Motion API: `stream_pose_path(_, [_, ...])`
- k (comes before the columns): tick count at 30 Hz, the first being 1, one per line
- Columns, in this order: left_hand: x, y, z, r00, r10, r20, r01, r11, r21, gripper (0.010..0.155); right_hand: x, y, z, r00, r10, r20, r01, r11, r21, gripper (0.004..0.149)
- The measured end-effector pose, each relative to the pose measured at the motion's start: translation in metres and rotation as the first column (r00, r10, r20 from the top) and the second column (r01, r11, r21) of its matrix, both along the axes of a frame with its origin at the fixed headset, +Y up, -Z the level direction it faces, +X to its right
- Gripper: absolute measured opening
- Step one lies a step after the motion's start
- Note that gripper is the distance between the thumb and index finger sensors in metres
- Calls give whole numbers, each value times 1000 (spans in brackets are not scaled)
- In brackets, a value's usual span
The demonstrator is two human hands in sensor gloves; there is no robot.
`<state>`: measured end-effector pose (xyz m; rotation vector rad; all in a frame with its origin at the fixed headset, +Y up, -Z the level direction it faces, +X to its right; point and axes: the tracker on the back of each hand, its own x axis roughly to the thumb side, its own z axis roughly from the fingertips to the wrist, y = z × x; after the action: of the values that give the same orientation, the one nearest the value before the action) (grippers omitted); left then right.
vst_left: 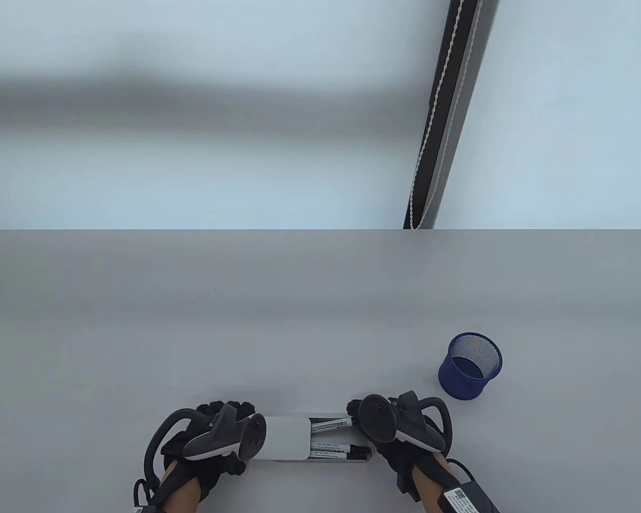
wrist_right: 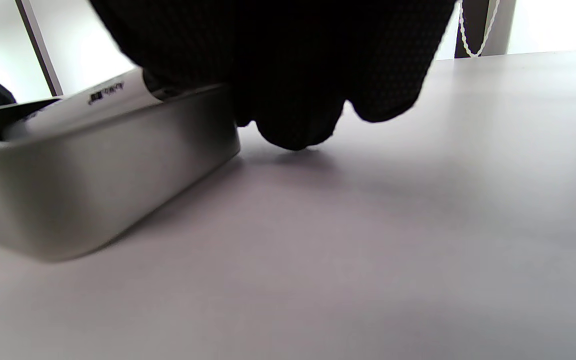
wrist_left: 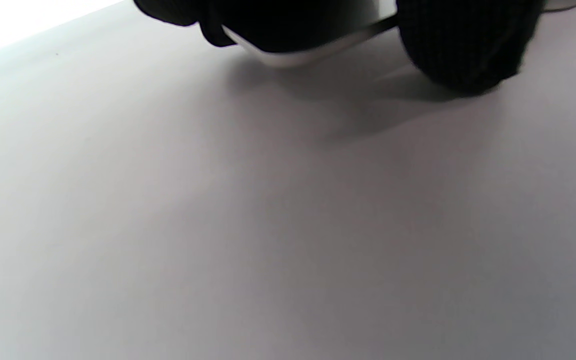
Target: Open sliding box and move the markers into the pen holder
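Observation:
A grey sliding box (vst_left: 367,457) lies near the table's front edge, its white lid (vst_left: 286,438) slid left over half of it. Several white markers with black caps (vst_left: 335,453) show in the uncovered half. My left hand (vst_left: 213,412) grips the box's left end (wrist_left: 288,57), fingers and thumb (wrist_left: 463,45) curled round it. My right hand (vst_left: 354,409) is at the box's right end (wrist_right: 93,175). Its fingers (wrist_right: 288,75) pinch the end of one marker (vst_left: 331,425) (wrist_right: 103,95), which tilts up out of the box. The blue mesh pen holder (vst_left: 470,366) stands upright to the right.
The grey table (vst_left: 245,320) stretches wide behind the box. A dark post with a white beaded cord (vst_left: 438,133) stands beyond the table's back edge. A black device with a label (vst_left: 462,499) sits on my right wrist.

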<state>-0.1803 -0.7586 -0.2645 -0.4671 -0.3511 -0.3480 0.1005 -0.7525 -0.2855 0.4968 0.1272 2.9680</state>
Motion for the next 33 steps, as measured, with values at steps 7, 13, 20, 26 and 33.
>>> stream_pose_path(7, [0, 0, 0, 1000, 0, 0, 0, 1000, 0, 84, 9, 8, -2, 997, -71, 16, 71, 997, -17, 43])
stream_pose_path(13, [0, 0, 0, 1000, 0, 2, 0, 1000, 0, 84, 16, 20, -2, 991, -129, 31, 130, 991, -12, 43])
stream_pose_path(20, [0, 0, 0, 1000, 0, 2, 0, 1000, 0, 84, 24, 36, -1, 978, -204, 43, 204, 979, 4, 43])
stream_pose_path(26, [0, 0, 0, 1000, -2, 2, 2, 1000, 0, 84, 33, 55, 0, 958, -282, 48, 279, 959, 54, 42])
stream_pose_path(33, [0, 0, 1, 1000, -3, 2, 3, 1000, -1, 84, 39, 80, 7, 930, -365, 38, 356, 923, 147, 42])
